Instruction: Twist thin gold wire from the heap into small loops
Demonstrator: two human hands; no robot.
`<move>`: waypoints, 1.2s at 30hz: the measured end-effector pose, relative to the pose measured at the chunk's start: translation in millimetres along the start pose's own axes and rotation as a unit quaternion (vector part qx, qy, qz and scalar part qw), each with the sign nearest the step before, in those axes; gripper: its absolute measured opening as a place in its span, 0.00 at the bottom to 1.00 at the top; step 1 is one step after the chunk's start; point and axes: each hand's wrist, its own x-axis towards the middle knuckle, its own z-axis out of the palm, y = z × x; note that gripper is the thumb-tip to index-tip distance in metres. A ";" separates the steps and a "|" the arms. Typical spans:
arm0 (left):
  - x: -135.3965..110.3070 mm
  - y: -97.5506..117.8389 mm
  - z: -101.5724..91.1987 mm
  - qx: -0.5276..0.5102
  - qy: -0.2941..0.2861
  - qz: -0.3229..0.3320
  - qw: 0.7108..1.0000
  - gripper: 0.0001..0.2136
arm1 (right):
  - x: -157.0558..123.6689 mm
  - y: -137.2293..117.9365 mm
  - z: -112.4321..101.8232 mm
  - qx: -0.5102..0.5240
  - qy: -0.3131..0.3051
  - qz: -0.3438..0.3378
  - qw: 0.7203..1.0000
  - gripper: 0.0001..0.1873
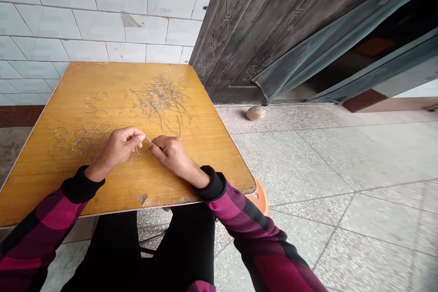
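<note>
One wire loop [141, 154] is clamped in the grip of left hand [122, 146] and right hand [173, 154]; tangled wires [163, 94] lie at their one o'clock, looped wires [82, 139] at nine.

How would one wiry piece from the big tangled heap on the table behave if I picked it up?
Probably light, since the heap looks made of very thin wire. Perhaps springy rather than floppy: the loop between the left hand and right hand shows a rounded curve. It might snag others, as pieces overlap.
</note>
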 end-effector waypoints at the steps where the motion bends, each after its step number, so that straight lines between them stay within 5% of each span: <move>1: -0.2 1.0 -1.2 0.003 -0.003 0.004 1.000 0.09 | -0.1 0.1 -0.2 0.005 0.001 -0.001 1.000 0.18; 8: 1.6 -2.2 -2.6 0.021 -0.058 0.023 0.998 0.09 | -0.9 -1.8 0.1 0.022 -0.014 -0.027 0.999 0.16; 16: -4.0 -11.6 18.7 -0.013 0.075 0.060 0.995 0.08 | -0.3 -2.3 8.4 0.027 0.037 0.001 0.999 0.19; 21: -0.2 -14.7 14.8 0.035 0.064 0.135 0.988 0.07 | -0.1 -0.6 5.4 0.035 0.014 0.008 0.999 0.18; 27: 6.4 -11.8 -8.1 0.242 0.024 0.360 0.901 0.06 | -1.3 -0.3 2.7 0.039 -0.012 -0.006 0.999 0.16; 33: 4.0 2.4 -16.3 0.407 0.015 0.455 0.792 0.08 | -2.2 -2.2 4.0 0.047 -0.039 0.001 0.998 0.16; 36: 2.9 6.5 -15.7 0.432 0.013 0.478 0.765 0.09 | -3.2 -5.3 2.5 0.112 -0.069 0.042 0.990 0.17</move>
